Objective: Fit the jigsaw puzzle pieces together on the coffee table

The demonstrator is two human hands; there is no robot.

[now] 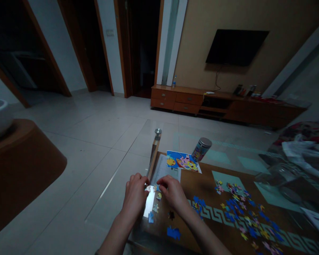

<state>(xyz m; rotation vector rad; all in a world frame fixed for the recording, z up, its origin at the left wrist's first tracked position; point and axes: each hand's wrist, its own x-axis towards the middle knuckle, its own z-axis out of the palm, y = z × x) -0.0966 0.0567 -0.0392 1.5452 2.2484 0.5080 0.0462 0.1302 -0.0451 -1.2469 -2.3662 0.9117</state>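
My left hand (136,193) is closed at the table's left side, with a pale jigsaw piece (148,188) at its thumb and fingertips. Facing it, my right hand (172,191) is curled, its fingertips at a bluish jigsaw piece (156,188). The two pieces lie side by side, but I cannot tell if they are joined. Just below them are a yellow piece (158,196), a pale greenish piece (155,208) and a light blue piece (151,217). Closer to me lie a dark piece (171,215) and some blue pieces (173,232).
A cartoon picture sheet (183,161) and a cylindrical tin (201,149) stand beyond my hands. Many loose jigsaw pieces (241,209) spread over the right of the glass-topped table (199,241). A clear jar (289,194) and plastic bag (305,156) are at far right.
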